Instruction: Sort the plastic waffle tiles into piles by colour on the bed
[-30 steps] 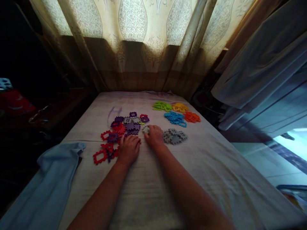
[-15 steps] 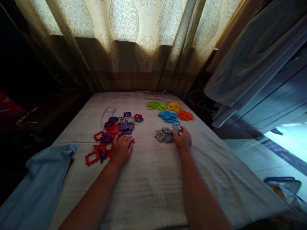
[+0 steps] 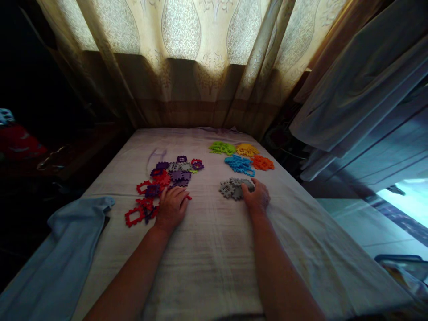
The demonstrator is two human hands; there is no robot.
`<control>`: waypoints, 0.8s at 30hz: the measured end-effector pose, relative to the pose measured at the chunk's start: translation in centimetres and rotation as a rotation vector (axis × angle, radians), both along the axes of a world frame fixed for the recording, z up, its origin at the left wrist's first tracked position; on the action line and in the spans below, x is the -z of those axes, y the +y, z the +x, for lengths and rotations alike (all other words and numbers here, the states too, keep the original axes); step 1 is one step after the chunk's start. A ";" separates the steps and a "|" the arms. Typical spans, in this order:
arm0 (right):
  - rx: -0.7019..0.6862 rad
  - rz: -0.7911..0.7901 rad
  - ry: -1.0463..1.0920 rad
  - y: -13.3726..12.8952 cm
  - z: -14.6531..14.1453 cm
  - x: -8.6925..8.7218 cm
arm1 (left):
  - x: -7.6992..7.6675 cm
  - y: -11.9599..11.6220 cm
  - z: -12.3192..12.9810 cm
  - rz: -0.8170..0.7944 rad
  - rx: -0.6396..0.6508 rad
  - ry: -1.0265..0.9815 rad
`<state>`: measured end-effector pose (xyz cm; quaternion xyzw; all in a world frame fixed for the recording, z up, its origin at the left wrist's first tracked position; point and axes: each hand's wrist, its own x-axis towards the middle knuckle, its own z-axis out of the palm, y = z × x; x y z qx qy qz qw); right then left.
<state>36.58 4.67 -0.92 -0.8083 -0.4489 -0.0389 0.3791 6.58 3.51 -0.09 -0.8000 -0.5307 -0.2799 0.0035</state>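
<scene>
My left hand [image 3: 172, 207] rests palm down at the right edge of a mixed pile of red pieces [image 3: 162, 178], purple pieces [image 3: 180, 176] and a few grey ones [image 3: 174, 167], its fingers spread over the lower pieces. A bit of red shows beside its fingertips. My right hand [image 3: 257, 196] is at the right side of a heap of grey notched pieces [image 3: 230, 189], thumb and fingers around a grey piece on the heap.
Behind the grey heap lie separate heaps of blue [image 3: 239, 164], orange [image 3: 263, 162], yellow [image 3: 247, 149] and green pieces [image 3: 221, 147]. A light blue cloth [image 3: 73, 236] hangs over the left edge of the sheet-covered surface [image 3: 207, 267]. Curtains [image 3: 187, 89] hang at the back.
The grey piece raised in my right hand has come down onto the grey heap. My left hand stays by the mixed pile. The whole view has shifted slightly.
</scene>
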 end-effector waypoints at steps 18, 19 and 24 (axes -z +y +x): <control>-0.657 -0.169 -0.257 7.8 -14.9 -4.2 | 0.5 1.3 -7.0 -0.016 -0.386 -0.063; -0.661 -0.198 -0.266 8.6 -15.4 -4.4 | 0.6 1.4 -7.0 -0.009 -0.381 -0.065; -0.643 -0.347 -0.314 11.2 -17.4 -4.3 | 0.7 1.4 -7.0 -0.011 -0.382 -0.070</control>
